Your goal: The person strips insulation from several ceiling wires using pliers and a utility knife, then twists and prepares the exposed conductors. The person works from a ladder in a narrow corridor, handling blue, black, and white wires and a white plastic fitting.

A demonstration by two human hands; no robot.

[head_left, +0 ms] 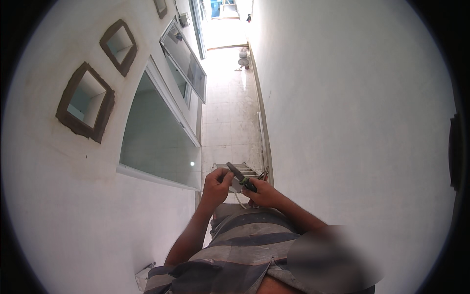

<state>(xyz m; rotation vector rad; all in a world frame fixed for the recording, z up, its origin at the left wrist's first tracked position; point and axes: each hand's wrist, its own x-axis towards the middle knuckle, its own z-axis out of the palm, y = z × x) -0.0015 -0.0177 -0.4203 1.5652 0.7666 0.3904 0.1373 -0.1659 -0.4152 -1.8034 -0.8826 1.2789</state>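
Note:
My right hand (pixel 266 194) is wrapped round the black and green handle of a hand tool with a flat grey blade (pixel 236 170). The blade points up and to the left, and its exact kind is hard to tell. Beside the blade my left hand (pixel 217 185) is closed, thumb and fingertips pinched together; what lies between them is too small to make out. A thin pale cord (pixel 239 200) hangs in a curve below the two hands, in front of my striped shirt (pixel 254 235).
A metal stepladder (pixel 249 172) stands just beyond my hands in a narrow tiled passage (pixel 218 127). White walls rise on both sides. At left are a large window (pixel 161 132), an outward-swung window sash (pixel 186 61) and square openings with rough mortar edges (pixel 105 117). A standing fan (pixel 243 61) is farther off.

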